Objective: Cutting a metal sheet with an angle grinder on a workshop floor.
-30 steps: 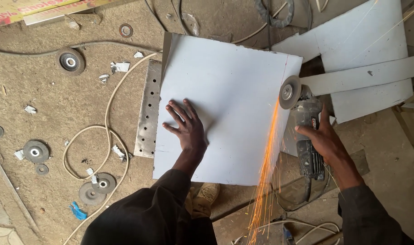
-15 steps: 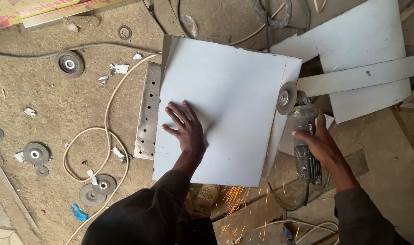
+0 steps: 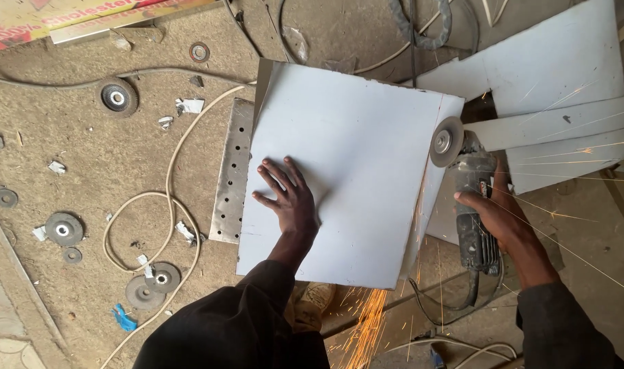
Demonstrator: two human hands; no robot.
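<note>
White sheet metal panel [image 3: 353, 171] is lying flat on the dirt floor [image 3: 86, 164] over a perforated steel plate [image 3: 231, 171], most of which it is hiding, while the left hand [image 3: 289, 198] is pressing on it, palm down, fingers spread apart. Right hand [image 3: 496, 219] is gripping, fingers wrapped tight, one angle grinder [image 3: 466, 198], whose disc is meeting the panel's right edge and throwing sparks; its cable is running out of view below. Six worn discs are lying scattered, one blue object unidentifiable.
</note>
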